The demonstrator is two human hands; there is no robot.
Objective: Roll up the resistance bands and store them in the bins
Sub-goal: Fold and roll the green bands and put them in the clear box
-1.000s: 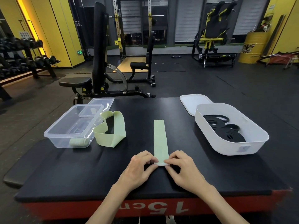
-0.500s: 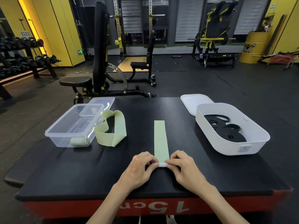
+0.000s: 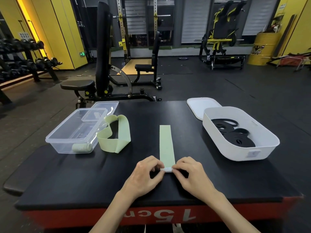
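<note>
A flat pale green resistance band [image 3: 165, 145] lies lengthwise in the middle of the black platform [image 3: 67, 179]. Its near end is curled into a small tight roll. My left hand [image 3: 146, 175] pinches the left end of that roll and my right hand [image 3: 191, 175] pinches the right end. A second green band [image 3: 116, 137] stands as a loose loop beside the clear plastic bin [image 3: 55, 140]. One rolled green band [image 3: 80, 147] lies inside that clear bin. The white bin [image 3: 262, 147] at the right holds coiled black bands [image 3: 235, 137].
A clear lid [image 3: 105, 107] lies behind the clear bin and a white lid [image 3: 200, 106] behind the white bin. The platform has a red front edge [image 3: 235, 214]. A weight bench [image 3: 101, 64], a dumbbell rack [image 3: 21, 64] and other gym machines stand on the floor beyond.
The near end of the flat band has gone from flat under my fingertips to a small roll pinched between both hands. The other bands and the bins have not moved.
</note>
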